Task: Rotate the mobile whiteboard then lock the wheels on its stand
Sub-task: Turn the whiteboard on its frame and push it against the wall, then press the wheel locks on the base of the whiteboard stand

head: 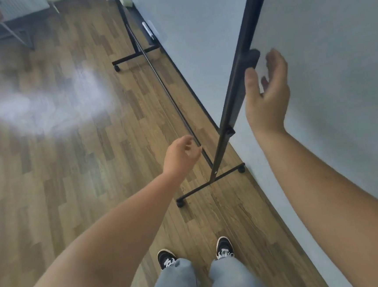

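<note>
Wood floor [70, 153] underfoot, reaching spread right hand [268, 90] toward near whiteboard [334, 39] frame, left hand [181, 156] loosely curled empty, wheels [180, 203] awaiting locking.

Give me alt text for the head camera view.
A person's right hand reaches, open, toward the black edge of a mobile whiteboard; the left hand hangs loosely curled and empty. Below, the stand's near foot bar with wheels rests on wood flooring.

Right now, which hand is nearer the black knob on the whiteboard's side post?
Right. The right hand is open just beside the knob, not gripping it; the left hand hangs lower, near the stand's crossbar.
</note>
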